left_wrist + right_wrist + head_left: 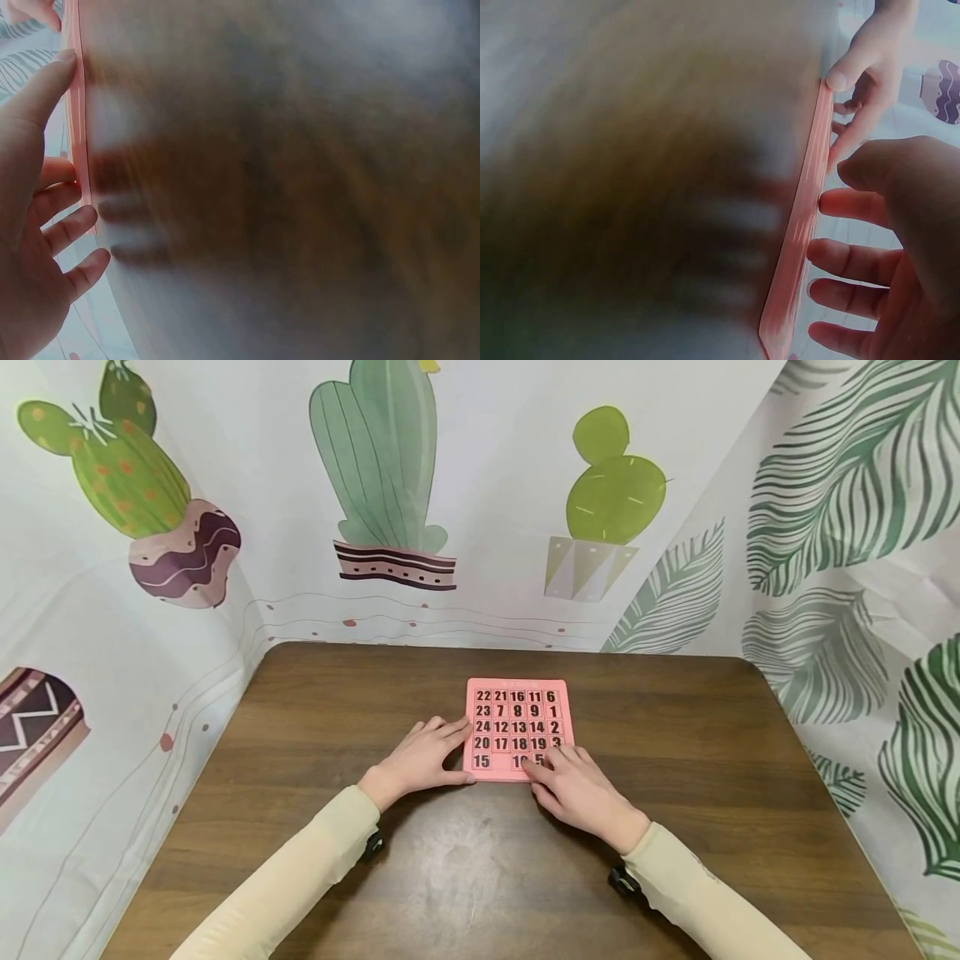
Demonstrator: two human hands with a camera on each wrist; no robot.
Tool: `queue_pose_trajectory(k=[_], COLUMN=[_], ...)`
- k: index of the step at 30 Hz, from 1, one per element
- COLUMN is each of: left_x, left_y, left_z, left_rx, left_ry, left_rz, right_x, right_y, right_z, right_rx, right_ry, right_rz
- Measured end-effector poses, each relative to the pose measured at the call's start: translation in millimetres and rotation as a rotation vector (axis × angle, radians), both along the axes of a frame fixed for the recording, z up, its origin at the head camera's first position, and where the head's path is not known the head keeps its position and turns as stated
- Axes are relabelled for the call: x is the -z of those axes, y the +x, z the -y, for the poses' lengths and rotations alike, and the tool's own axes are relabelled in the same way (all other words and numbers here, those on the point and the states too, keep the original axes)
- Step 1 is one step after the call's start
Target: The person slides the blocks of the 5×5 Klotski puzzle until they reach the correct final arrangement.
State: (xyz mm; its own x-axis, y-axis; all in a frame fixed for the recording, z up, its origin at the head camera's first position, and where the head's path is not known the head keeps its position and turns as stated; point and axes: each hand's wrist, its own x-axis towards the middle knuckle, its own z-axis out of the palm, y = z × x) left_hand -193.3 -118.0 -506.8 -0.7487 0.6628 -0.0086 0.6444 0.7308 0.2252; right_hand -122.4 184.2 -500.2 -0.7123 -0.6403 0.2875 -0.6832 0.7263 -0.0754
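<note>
A pink number slide puzzle [519, 683] lies flat on the table, its square tiles printed with black numbers. In the front row a gap [501, 762] shows between tile 15 [482, 762] and a tile reading 10 [517, 762]. My left hand [424, 758] rests at the puzzle's left side, thumb at the near left corner and fingertips along the edge. From the front right, my right hand [585, 789] reaches over the puzzle, index fingertip on the tile reading 10. Its other fingers lie over the right edge, partly covering tiles 5 and 3.
The brown wooden table [360, 693] spreads around the puzzle on all sides. Behind it and at both sides hangs a white cloth [495, 568] with printed cacti and leaves. Each forearm wears a light sleeve [300, 860] with a dark wrist strap [624, 881].
</note>
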Motion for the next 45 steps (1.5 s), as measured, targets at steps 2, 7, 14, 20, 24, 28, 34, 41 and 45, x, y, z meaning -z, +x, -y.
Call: queue_pose_trajectory(k=[2,7,14,20,24,28,34,41,45], left_x=[0.3,0.3,1.0,0.2,-1.2,-1.5,0.0,-0.9,-1.8], left_y=[0.0,0.3,0.0,-0.2,-0.7,-1.0,-0.7,-0.8,0.0], left_z=[0.2,0.4,0.2,-0.3,0.3,1.0,0.3,-0.3,0.2], left_rx=[0.0,0.001,0.002,0.01,0.011,0.016,0.013,0.008,0.01], left_ry=[-0.001,0.002,0.005,0.007,0.005,0.009,0.008,0.0,0.008], left_rz=[0.0,0.004,0.007,0.003,0.002,-0.005,0.007,0.015,0.005], right_x=[0.1,0.2,-1.4,-2.7,-2.3,-2.3,-2.8,-3.2,-3.1], right_y=[-1.0,-4.3,-8.1,-5.7,-5.1,-6.3,-7.1,-7.4,-6.6], right_z=[4.5,17.3,33.7,35.6,33.4,33.4,35.8,28.3,21.4], right_rx=[-0.014,-0.044,-0.073,-0.042,-0.022,-0.03,-0.056,-0.038,-0.034], right_ry=[-0.008,-0.012,0.02,0.048,0.054,0.055,0.062,0.07,0.065], right_rz=[0.008,0.003,0.007,0.052,0.067,0.065,0.045,0.052,0.044])
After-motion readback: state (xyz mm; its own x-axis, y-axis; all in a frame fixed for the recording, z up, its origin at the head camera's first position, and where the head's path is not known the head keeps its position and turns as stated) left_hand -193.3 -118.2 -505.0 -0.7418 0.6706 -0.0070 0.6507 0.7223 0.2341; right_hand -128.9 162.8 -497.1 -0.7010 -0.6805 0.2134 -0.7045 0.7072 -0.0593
